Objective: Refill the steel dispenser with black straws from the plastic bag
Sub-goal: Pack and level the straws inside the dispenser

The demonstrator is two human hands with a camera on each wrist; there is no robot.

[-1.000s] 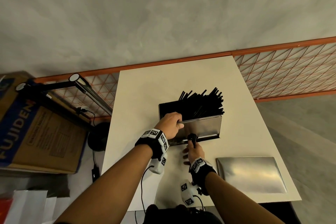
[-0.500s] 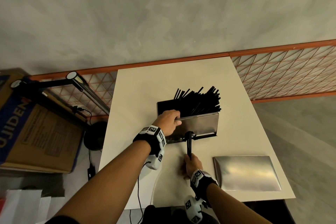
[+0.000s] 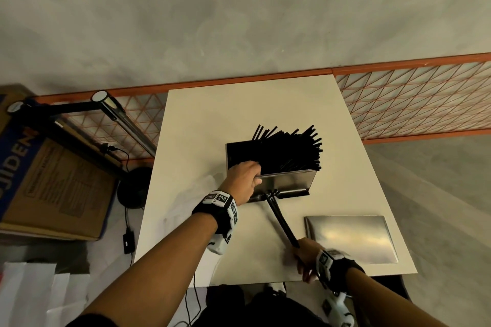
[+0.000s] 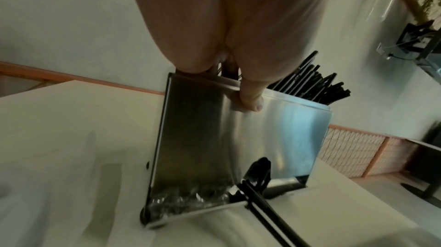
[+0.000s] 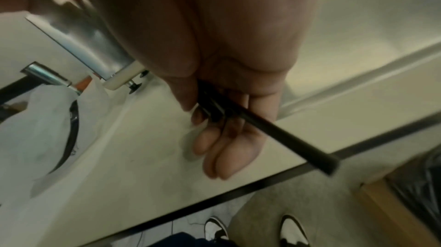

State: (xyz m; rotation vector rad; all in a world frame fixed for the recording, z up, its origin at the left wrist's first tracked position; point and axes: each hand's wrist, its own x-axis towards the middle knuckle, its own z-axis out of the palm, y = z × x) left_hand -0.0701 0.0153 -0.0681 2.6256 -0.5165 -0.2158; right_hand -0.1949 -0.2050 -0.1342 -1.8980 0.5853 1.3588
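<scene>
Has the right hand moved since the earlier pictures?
Yes. The right hand has drawn back from the steel dispenser toward the table's near edge, pulling straws.

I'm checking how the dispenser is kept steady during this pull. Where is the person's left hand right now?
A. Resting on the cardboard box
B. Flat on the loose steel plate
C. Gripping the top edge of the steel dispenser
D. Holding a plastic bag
C: the left hand is hooked over the top edge of the steel dispenser, thumb on its front face, while the right hand holds straws coming out at the bottom slot.
</scene>
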